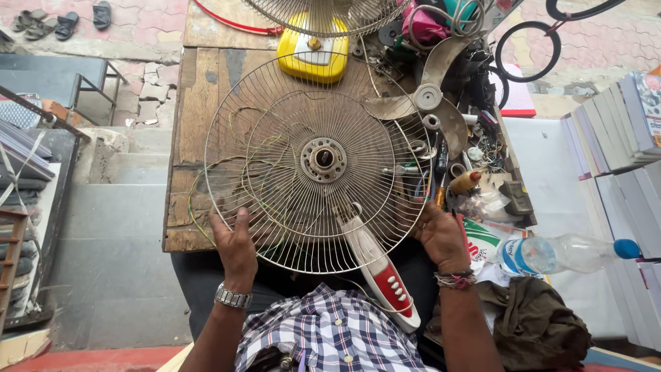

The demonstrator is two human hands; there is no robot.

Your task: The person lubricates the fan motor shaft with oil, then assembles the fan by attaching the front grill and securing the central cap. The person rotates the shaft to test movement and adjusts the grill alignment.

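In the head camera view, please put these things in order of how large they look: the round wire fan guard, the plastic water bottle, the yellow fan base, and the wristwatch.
1. Wire fan guard
2. Plastic water bottle
3. Yellow fan base, partly hidden and farther away, so its rank against the bottle is unsure
4. Wristwatch

The left strip of the desk [200,103] lies bare, so a hand could pass there beside the wire fan guard [317,162]. To the right, fan blades [430,96], small tools and parts crowd the desk, and a plastic bottle [561,253] lies near the right hand [441,238].
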